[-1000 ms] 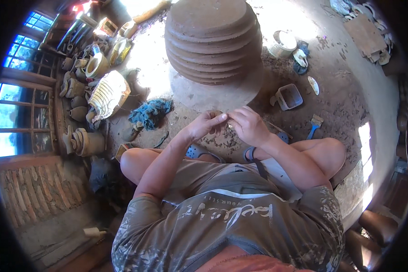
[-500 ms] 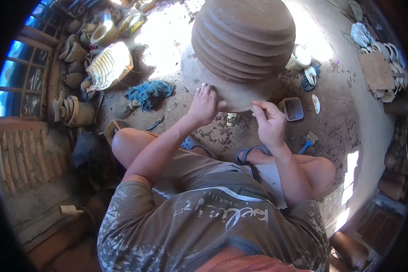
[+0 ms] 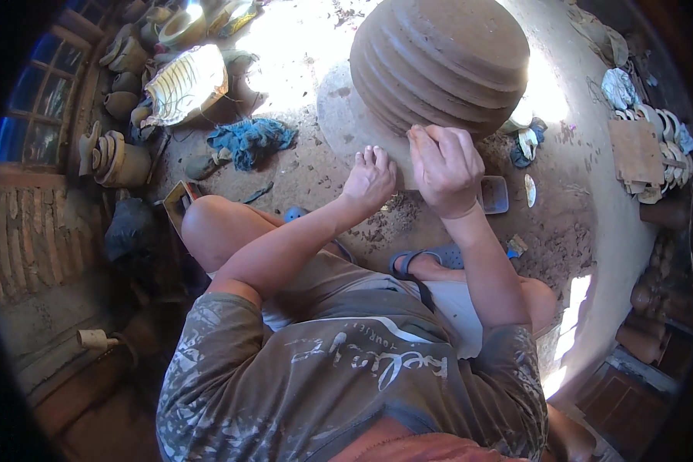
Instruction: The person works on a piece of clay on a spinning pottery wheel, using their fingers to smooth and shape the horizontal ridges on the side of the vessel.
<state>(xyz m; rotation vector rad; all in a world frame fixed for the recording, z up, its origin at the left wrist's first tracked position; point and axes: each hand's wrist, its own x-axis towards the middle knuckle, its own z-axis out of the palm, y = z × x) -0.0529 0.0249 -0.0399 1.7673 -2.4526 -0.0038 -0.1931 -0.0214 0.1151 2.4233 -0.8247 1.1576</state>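
A large brown clay pot (image 3: 439,61) with ridged bands around its side stands on a round grey disc (image 3: 337,108). My left hand (image 3: 371,183) rests on the disc's near edge, its fingers lying forward on the surface and nothing visible in them. Just right of it, my right hand (image 3: 448,169) is closed in a pinch close to the pot's lower side. Whatever sits between those fingertips, if anything, is too small to make out. The back of the hand covers part of the disc and pot base.
A clear plastic tub (image 3: 494,194) stands right of my right hand, with a brush (image 3: 516,246) nearer me. Left lie a blue-green cloth (image 3: 252,143) and a white ribbed basket-like piece (image 3: 186,85). Clay crumbs litter the floor. Pots (image 3: 119,163) line the left wall.
My right hand has moved forward from the disc's edge to the pot's lower side. My left hand stays at the disc's edge. The view has shifted slightly, and my right foot now sits flatter.
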